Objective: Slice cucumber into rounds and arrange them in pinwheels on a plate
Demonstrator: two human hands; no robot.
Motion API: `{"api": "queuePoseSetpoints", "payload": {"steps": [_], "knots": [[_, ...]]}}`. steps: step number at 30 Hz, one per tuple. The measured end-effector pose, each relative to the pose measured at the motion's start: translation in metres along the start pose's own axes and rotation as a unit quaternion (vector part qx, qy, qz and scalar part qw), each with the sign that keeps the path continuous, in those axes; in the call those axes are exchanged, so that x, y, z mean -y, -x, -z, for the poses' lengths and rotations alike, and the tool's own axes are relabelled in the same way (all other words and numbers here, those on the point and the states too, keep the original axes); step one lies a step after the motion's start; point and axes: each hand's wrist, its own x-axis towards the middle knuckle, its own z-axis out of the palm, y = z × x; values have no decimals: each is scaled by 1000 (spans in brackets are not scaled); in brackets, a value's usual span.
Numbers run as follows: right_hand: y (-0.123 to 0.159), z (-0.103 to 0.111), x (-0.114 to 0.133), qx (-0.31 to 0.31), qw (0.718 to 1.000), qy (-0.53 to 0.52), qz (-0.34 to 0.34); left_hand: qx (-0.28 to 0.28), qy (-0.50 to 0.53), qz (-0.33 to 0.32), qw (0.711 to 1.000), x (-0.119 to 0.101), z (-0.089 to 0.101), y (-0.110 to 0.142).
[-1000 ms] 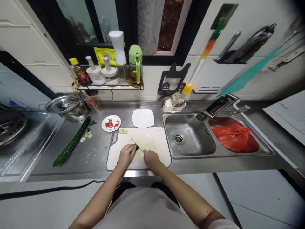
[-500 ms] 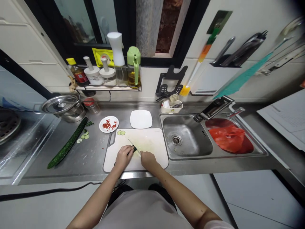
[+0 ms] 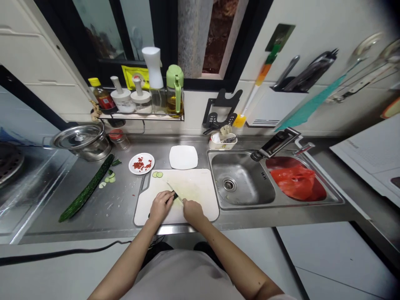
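My left hand [image 3: 161, 205] is closed over a dark green length of cucumber [image 3: 175, 195], pressing it onto the white cutting board [image 3: 204, 187]. Most of that cucumber is hidden under the fingers; one dark end peeks out by the wrist. The handle of a knife [image 3: 174, 190] is wrapped in my right hand [image 3: 193, 211]. Its thin blade slants up and left, against the cucumber's exposed end. Two pale cucumber slices [image 3: 157, 174] lie at the board's upper left corner. A long whole cucumber [image 3: 87, 189] rests on the steel counter to the left.
Behind the board stand a plate of red bits [image 3: 141, 163] and a white square plate [image 3: 183, 157]. Trimmings [image 3: 110, 179] lie beside the long cucumber. A lidded pot [image 3: 84, 141] is at back left. To the right is a double sink [image 3: 246, 204] holding a red bag [image 3: 293, 181].
The view has shifted slightly, so everything sits a little to the left. Both hands keep their grip, and the knife stays against the cucumber with barely any visible movement.
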Motion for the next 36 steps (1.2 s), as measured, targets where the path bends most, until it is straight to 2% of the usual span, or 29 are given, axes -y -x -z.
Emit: {"api": "queuePoseSetpoints", "payload": {"steps": [15,36], "knots": [[0,-1,-1,-9,1000,-6,-4,-5,2,0,1000,-4,2,-1],[-2,2,0,10,1000,-6,-16,0,5,9,1000,-6,3,-3]]}}
